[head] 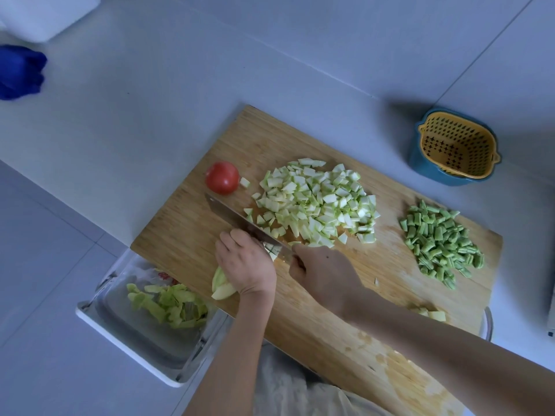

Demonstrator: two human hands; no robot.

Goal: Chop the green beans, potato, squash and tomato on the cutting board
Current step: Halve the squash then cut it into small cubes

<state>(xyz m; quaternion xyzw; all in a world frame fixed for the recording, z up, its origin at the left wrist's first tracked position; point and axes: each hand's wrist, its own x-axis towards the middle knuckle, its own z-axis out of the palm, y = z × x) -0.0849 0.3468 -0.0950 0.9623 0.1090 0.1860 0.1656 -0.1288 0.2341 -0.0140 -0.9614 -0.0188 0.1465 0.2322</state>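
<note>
left hand [244,261] curled over uncut squash [220,285], pinning it to board [300,319] near the front-left edge. right hand [324,274] clenched on knife [237,219] handle; blade right against left knuckles, tip pointing toward tomato [222,177]. tomato whole, far-left on board. diced squash [315,202] piled mid-board, beyond the blade. cut beans [441,244] heaped at right end. tray [126,349] with green peels [168,304] at board's near-left edge. basket [456,145] on table [150,100], far right
</note>
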